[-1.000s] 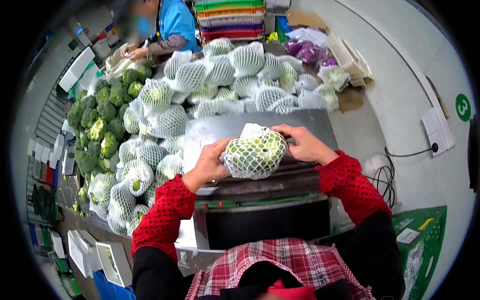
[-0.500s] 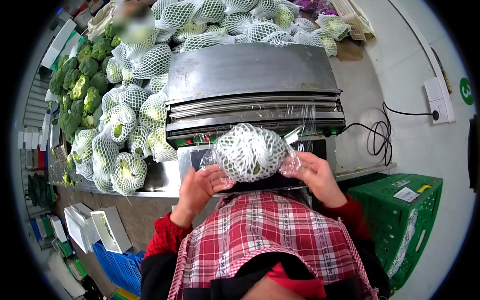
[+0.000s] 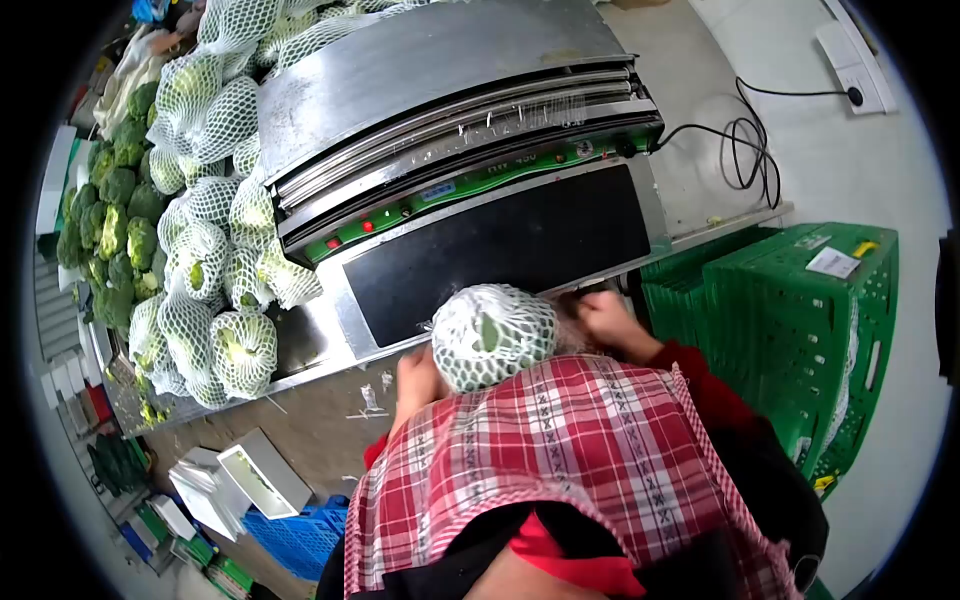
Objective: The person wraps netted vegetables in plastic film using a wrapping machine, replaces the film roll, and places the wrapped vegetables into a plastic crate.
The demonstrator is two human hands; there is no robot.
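A broccoli head in a white foam net (image 3: pixel 495 340) is held close against my checked apron, in front of the wrapping machine. Clear plastic film shines over its net. My left hand (image 3: pixel 418 380) is curled in at its left side, fingertips hidden. On the other side my right hand (image 3: pixel 612 322), slightly blurred, is closed on the film, a little apart from the head. Beyond them is the machine's black plate (image 3: pixel 510 245), with a green control strip (image 3: pixel 470 185) and metal rollers behind it.
Many netted heads (image 3: pixel 205 260) are heaped left of and behind the machine, beside bare broccoli (image 3: pixel 117 190). Green crates (image 3: pixel 790 300) stand on the right. A black cable (image 3: pixel 745 150) runs to a wall socket. White boxes (image 3: pixel 262 472) and a blue crate (image 3: pixel 300 540) are at lower left.
The netted broccoli has come off the machine's front toward my apron. Both hands have moved closer to my body, and my right hand has closed further. The view has turned.
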